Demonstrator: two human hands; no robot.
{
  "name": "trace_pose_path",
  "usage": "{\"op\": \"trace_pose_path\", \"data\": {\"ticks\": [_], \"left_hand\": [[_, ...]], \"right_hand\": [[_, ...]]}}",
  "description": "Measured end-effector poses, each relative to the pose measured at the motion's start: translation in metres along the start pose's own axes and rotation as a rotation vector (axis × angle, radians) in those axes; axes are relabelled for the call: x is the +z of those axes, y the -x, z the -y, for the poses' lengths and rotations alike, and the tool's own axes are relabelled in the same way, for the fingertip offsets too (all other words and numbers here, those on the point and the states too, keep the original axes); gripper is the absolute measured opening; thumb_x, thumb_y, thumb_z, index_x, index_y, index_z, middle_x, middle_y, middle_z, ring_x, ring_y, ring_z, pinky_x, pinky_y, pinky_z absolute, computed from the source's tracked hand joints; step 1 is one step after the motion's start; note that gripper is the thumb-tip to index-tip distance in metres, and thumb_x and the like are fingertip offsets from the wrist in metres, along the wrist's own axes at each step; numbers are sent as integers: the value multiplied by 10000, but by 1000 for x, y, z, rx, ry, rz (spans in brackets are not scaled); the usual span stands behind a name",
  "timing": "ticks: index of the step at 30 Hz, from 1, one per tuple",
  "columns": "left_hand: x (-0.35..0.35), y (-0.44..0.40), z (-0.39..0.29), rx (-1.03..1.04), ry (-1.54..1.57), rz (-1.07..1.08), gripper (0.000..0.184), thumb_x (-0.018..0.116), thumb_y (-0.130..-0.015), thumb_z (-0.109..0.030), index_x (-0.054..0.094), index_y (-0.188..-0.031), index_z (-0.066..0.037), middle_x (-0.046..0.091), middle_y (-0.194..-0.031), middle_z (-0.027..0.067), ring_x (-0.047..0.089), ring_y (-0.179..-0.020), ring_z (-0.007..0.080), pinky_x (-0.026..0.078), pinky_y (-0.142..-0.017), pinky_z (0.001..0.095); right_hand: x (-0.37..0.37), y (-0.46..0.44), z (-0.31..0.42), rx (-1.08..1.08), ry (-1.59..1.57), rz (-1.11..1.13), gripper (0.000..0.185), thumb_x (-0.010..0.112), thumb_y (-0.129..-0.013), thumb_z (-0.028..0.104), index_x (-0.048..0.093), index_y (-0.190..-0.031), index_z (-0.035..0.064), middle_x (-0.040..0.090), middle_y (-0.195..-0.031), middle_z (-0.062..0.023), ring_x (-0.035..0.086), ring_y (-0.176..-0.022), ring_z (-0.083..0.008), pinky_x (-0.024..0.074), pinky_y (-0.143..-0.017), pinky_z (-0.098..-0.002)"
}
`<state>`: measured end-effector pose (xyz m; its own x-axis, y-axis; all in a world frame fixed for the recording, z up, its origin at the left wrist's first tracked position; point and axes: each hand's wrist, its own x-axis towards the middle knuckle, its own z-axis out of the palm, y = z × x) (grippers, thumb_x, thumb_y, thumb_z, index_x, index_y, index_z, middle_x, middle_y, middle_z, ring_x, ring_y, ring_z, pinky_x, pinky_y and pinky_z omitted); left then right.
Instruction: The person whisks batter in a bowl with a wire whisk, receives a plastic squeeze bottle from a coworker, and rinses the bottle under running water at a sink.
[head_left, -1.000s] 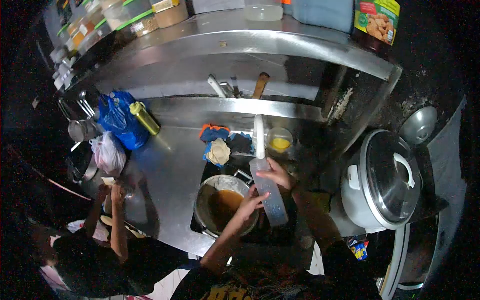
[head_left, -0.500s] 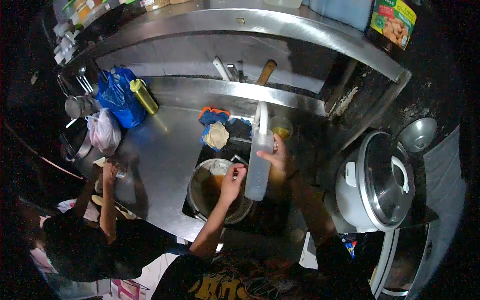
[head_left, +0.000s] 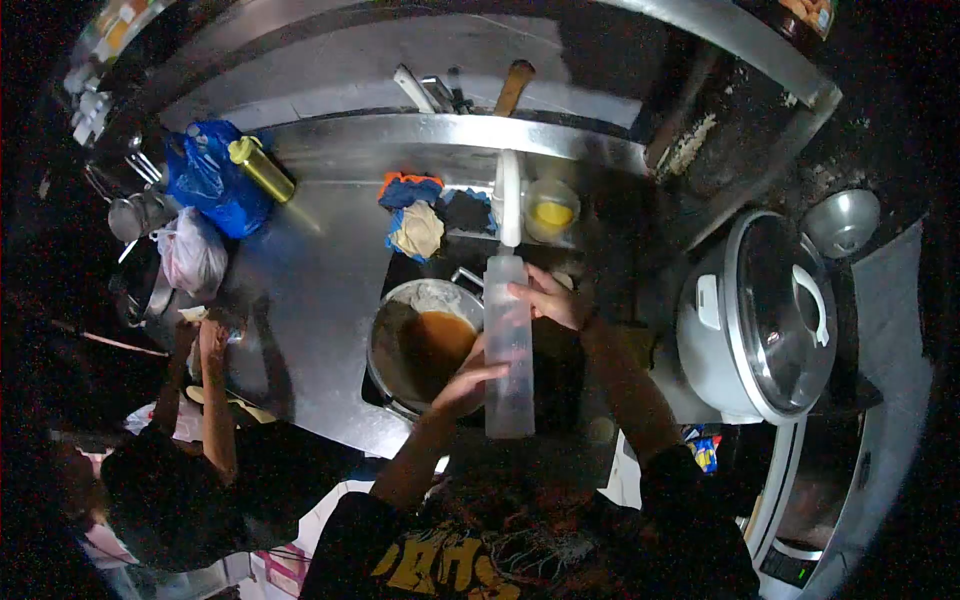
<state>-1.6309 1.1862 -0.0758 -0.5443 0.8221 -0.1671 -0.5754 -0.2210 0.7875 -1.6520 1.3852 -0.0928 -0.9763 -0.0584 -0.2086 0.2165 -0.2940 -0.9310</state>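
My right hand (head_left: 557,300) grips the upper part of a tall translucent plastic container (head_left: 510,350) from the right. The fingers of my left hand (head_left: 472,383) wrap its lower left side. The container is held upright over the right edge of a metal pot (head_left: 376,352), which has brown-orange liquid (head_left: 443,345) inside and pale residue on its far wall. Directly beyond the container's top is a white curved spout (head_left: 511,195). How full the container is, I cannot make out.
A clear tub with yellow contents (head_left: 552,214) and crumpled cloths (head_left: 416,228) sit at the back. A large lidded cooker (head_left: 715,340) stands right. Bags (head_left: 192,255) and a yellow-green bottle (head_left: 262,170) are left. Another person's hands (head_left: 208,342) work at the left edge.
My left hand has come off its pinch above the pot and taken hold of the container's lower side. The container has moved nearer to me, and the view has tilted.
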Motion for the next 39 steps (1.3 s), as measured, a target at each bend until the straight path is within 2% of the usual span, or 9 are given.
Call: {"op": "trace_pose_path", "data": {"ticks": [6, 9, 11, 17, 19, 21, 25, 30, 39], "left_hand": [[13, 16, 39, -290, 164, -105, 511, 546, -822, -295, 396, -1223, -17, 528, -1090, 148, 540, -972, 262, 435, -843, 405], [14, 6, 39, -472, 293, -352, 495, 447, -863, -382, 438, -1174, 2, 562, -1031, 175, 576, -893, 316, 460, -801, 452], [2, -2, 50, -444, 709, -102, 528, 384, -874, -432, 454, -1144, 16, 579, -982, 204, 579, -881, 350, 458, -801, 481], [9, -3, 42, -286, 569, -98, 559, 344, -875, -480, 462, -1140, -2, 593, -936, 223, 596, -845, 355, 496, -726, 463], [6, 1, 37, -296, 701, 135, 565, 343, -874, -489, 460, -1150, -10, 594, -938, 226, 602, -837, 352, 509, -697, 448], [19, 9, 22, -368, 630, -84, 512, 381, -875, -475, 513, -1107, -38, 607, -962, 158, 609, -815, 318, 515, -666, 493], [21, 28, 7, -408, 577, -111, 530, 355, -873, -497, 501, -1153, -71, 595, -999, 151, 601, -828, 328, 507, -691, 485], [30, 64, -4, -259, 546, -245, 661, 391, -839, -547, 415, -1242, -23, 541, -1089, 248, 556, -981, 372, 450, -838, 476], [20, 104, -9, -172, 671, -302, 704, 429, -817, -562, 400, -1253, -11, 522, -1127, 257, 544, -988, 392, 448, -844, 474]], "right_hand": [[-60, 81, -56, 214, 159, -213, 580, 551, -855, 373, 354, -1274, 24, 504, -1155, -113, 542, -989, -221, 444, -822, -361], [-43, 154, -28, 143, 1154, -173, 592, 557, -826, 394, 391, -1257, 22, 476, -1208, -174, 474, -1106, -307, 390, -920, -401], [-101, 200, -119, -353, 1985, 219, 581, 630, -734, 283, 438, -1214, 18, 481, -1183, -191, 483, -1077, -355, 397, -916, -422], [-80, 289, -246, 319, 1442, -145, 527, 632, -670, 182, 501, -1168, 70, 516, -1105, -178, 499, -1033, -373, 407, -893, -449], [-71, 285, -236, 347, 1294, -209, 519, 628, -674, 170, 503, -1169, 82, 518, -1107, -176, 502, -1034, -368, 416, -882, -447], [-43, 255, -167, -111, 1668, -195, 511, 630, -677, 138, 497, -1168, 84, 525, -1104, -174, 506, -1042, -346, 427, -872, -428], [-26, 161, -108, -105, 397, -507, 294, 513, -841, 144, 482, -1122, 61, 546, -1011, -108, 558, -916, -228, 468, -776, -341], [-51, 32, -122, -75, -734, -73, 297, 437, -868, 270, 523, -1045, 48, 559, -941, -70, 554, -860, -191, 456, -724, -291], [12, -53, -108, 172, -902, -67, 478, 317, -843, 380, 530, -1079, 23, 580, -1032, -148, 554, -905, -270, 453, -740, -365]]}}
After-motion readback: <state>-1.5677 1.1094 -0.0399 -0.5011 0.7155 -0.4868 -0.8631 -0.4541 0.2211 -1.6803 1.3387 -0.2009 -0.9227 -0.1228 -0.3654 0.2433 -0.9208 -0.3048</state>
